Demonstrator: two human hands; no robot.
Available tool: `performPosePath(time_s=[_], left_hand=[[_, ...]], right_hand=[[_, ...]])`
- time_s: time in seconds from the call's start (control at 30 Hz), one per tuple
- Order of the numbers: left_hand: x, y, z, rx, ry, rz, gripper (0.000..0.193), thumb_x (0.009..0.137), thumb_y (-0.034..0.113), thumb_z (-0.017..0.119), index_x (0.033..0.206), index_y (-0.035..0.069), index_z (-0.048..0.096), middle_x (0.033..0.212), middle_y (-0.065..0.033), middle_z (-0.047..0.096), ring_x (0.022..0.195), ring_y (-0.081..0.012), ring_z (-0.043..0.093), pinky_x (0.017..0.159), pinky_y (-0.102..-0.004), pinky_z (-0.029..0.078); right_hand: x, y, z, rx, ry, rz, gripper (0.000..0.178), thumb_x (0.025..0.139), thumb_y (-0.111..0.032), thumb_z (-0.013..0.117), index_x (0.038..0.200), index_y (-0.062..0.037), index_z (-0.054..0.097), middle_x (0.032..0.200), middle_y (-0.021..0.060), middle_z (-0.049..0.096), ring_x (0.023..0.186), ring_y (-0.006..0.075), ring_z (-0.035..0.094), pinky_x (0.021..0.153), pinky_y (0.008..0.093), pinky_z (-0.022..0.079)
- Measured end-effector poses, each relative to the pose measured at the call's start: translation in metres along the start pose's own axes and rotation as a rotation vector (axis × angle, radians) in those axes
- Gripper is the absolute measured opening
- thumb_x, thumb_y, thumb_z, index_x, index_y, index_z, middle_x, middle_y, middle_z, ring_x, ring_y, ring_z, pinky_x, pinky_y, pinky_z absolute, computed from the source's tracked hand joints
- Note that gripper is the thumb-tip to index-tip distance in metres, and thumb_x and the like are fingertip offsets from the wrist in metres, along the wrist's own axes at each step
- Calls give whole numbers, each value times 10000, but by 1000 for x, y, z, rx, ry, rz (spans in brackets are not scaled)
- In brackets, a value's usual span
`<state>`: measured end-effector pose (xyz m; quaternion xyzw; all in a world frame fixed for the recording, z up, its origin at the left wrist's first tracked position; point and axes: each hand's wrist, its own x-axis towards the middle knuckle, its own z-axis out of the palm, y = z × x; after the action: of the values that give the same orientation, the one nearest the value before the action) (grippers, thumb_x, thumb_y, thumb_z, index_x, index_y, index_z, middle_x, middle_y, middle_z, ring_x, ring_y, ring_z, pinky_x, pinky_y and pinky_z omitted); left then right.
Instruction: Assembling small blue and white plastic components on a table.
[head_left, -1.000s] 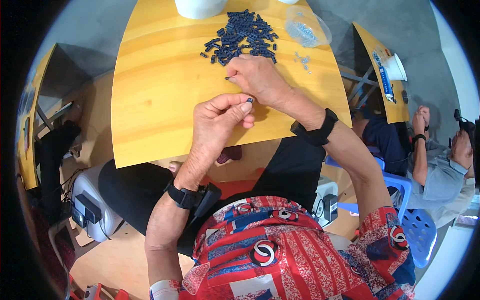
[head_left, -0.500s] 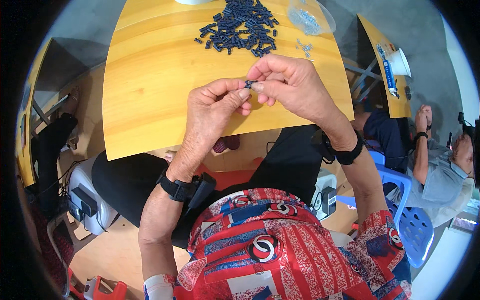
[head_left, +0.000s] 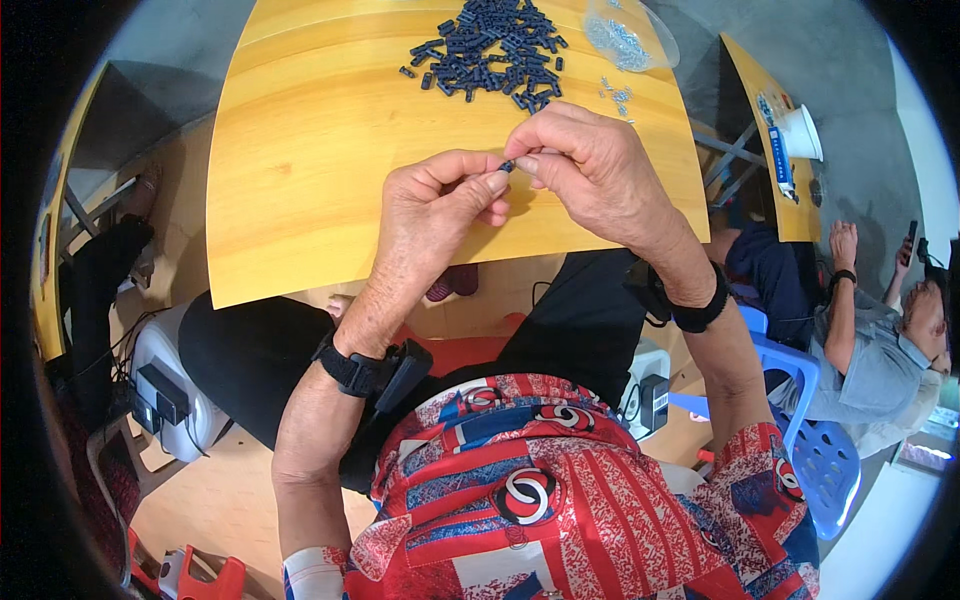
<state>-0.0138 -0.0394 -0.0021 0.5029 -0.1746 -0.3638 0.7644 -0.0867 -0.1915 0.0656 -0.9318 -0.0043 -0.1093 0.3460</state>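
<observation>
Over the near half of the yellow wooden table, my left hand (head_left: 445, 205) pinches a small black plastic piece (head_left: 507, 166) between thumb and fingertips. My right hand (head_left: 585, 170) meets it at the piece's far end, thumb and forefinger pressed together. Whatever sits between those right fingertips is too small to make out. Beyond my hands lies a heap of similar black pieces (head_left: 495, 45), a few scattered at its edges. Small silvery metal parts (head_left: 618, 97) lie loose to the right of the heap, near a clear plastic bag (head_left: 630, 42) holding more of them.
The table (head_left: 300, 200) ends just short of my lap. On the right, another table carries a white tub (head_left: 800, 132) and a blue box (head_left: 780, 160). A person in grey (head_left: 870, 345) sits there. A blue plastic chair (head_left: 820, 450) stands beside my right arm.
The black piece has turned between my fingertips, and my right fingers have shifted slightly at its end. The view has moved a little. The person on the right has parted their hands.
</observation>
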Motion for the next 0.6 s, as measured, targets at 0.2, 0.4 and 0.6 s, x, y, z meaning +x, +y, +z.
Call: performPosePath(time_s=[0.2, 0.4, 0.6], left_hand=[[0, -1, 0, 31, 5, 2, 126, 863, 34, 604, 943, -52, 651, 735, -40, 637, 631, -67, 587, 592, -192, 500], [2, -1, 0, 62, 11, -18, 122, 859, 19, 600, 937, -58, 653, 747, -51, 644, 632, -73, 592, 586, -197, 505], [2, 0, 1, 77, 19, -40, 111, 857, 20, 603, 925, -51, 653, 764, -64, 650, 642, -91, 603, 599, -213, 519]], right_hand=[[0, 0, -1, -112, -30, -106, 98, 786, 30, 572, 875, 1, 605, 744, 94, 552, 626, 180, 588, 561, 267, 464], [1, 0, 6, -268, 5, -215, 89, 759, 11, 585, 839, -17, 614, 732, 122, 567, 618, 276, 583, 551, 325, 474], [2, 0, 6, -185, -70, -113, 115, 782, -2, 581, 886, -19, 626, 767, 104, 603, 655, 185, 630, 575, 273, 496]])
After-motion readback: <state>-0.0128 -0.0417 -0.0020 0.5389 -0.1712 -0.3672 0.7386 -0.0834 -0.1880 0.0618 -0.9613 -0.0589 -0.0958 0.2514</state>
